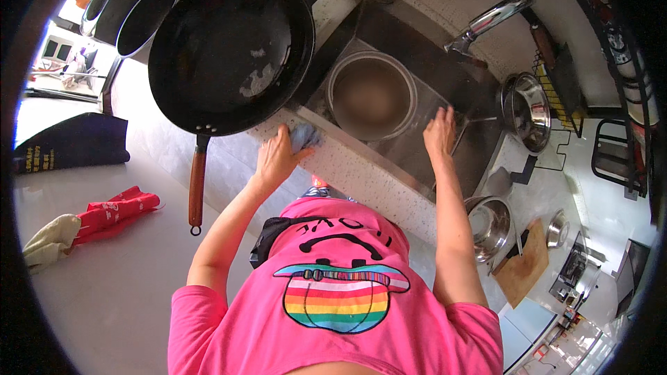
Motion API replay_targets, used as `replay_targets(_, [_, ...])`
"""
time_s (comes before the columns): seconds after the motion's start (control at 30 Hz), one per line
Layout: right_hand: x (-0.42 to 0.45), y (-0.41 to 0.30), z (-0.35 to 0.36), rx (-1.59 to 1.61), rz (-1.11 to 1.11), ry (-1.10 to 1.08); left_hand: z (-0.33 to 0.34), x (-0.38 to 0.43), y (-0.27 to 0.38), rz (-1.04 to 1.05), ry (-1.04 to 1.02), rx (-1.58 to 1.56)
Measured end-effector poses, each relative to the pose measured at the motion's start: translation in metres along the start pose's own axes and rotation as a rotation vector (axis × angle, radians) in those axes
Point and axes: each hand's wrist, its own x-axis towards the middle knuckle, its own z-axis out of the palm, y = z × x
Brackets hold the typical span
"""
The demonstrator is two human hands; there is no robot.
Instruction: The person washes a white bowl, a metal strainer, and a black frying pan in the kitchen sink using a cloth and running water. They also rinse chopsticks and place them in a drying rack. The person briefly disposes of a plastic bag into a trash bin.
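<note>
My left hand (278, 160) grips a crumpled blue-grey cloth (306, 136) at the front edge of the speckled counter (359, 166). Just beyond that hand is a large black wok (224, 52) with a wooden handle. My right hand (440, 133) is over the right part of the dark sink (464, 94), a little blurred, with nothing seen in its fingers. Beside it runs a thin metal edge or rod that I cannot make out. A round metal pot (333, 88) stands in the sink, holding cloudy brownish liquid.
A chrome faucet (490, 21) reaches over the sink. Stacked steel bowls (531, 109) sit at its right. Nearer me are a steel basin (490, 226) and a wooden cutting board (529, 260) with a knife. More pots (148, 18) stand left of the wok.
</note>
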Motion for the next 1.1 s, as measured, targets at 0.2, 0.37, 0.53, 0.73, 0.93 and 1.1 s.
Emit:
replay_targets(0.2, [0.042,-0.052,0.072,0.367,-0.32,-0.53,0.011,-0.003,0.0,0.118,0.167,0.213])
replay_targets(0.37, [0.035,-0.045,0.185,0.532,-0.394,-0.352,-0.002,-0.003,0.024,0.075,0.148,0.15])
replay_targets(0.53, [0.028,-0.093,0.226,0.08,-0.412,-0.61,-0.011,0.005,0.054,0.313,0.301,-0.006])
replay_targets(0.73, [0.025,-0.069,0.277,0.202,-0.409,-0.198,0.004,0.053,0.093,0.336,0.209,-0.242])
replay_targets(0.93, [0.065,-0.077,0.148,-0.012,-0.363,-0.83,0.058,0.101,0.089,0.037,0.028,-0.458])
replay_targets(1.1, [0.089,-0.066,0.092,0.556,0.028,-0.76,0.112,0.121,0.088,0.099,-0.046,-0.319])
